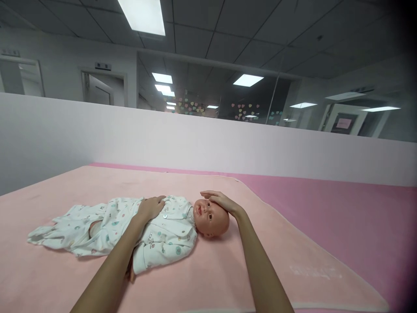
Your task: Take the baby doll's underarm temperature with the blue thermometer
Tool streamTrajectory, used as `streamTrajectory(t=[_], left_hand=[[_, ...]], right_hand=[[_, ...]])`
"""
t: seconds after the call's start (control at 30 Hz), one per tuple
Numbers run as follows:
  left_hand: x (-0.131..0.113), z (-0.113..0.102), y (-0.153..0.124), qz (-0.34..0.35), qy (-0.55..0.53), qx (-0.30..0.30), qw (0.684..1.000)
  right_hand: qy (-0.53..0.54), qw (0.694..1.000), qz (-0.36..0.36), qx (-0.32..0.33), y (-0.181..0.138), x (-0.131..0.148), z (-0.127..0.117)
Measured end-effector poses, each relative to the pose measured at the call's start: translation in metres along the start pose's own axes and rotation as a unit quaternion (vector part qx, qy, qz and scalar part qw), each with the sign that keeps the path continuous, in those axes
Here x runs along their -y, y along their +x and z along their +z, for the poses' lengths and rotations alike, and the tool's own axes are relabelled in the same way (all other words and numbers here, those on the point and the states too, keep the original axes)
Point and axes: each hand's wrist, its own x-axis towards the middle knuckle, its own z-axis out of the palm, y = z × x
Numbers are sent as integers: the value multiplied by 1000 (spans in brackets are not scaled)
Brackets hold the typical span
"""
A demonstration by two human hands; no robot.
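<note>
The left hand (pixel 150 208) and right hand (pixel 221 201) lay flat on the bald plastic baby doll (pixel 208 217) (fingers released); beneath them, its unheld head might have rolled.

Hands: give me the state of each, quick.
Left hand: open, palm flat on the doll, gripping nothing.
Right hand: open, cupped over the doll's head, gripping nothing.

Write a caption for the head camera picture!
Left hand on a doll's chest, right hand on its head, atop a pink blanket.
</note>
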Motion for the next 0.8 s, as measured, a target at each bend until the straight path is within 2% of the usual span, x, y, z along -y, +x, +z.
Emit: streamTrajectory(t=[0.27, 0.47, 0.63, 0.8], left_hand=[[0, 0, -3, 0, 20, -4, 1000], [0, 0, -1, 0, 22, 0, 1000], [0, -2, -2, 1, 23, -4, 1000], [-1, -2, -3, -1, 23, -8, 1000]], right_hand=[[18, 1000, 11, -5, -2, -8, 7], [13, 999, -25, -35, -6, -7, 7], [-3, 999, -35, -1, -7, -5, 8], [24, 999, -30, -30, -5, -9, 7]])
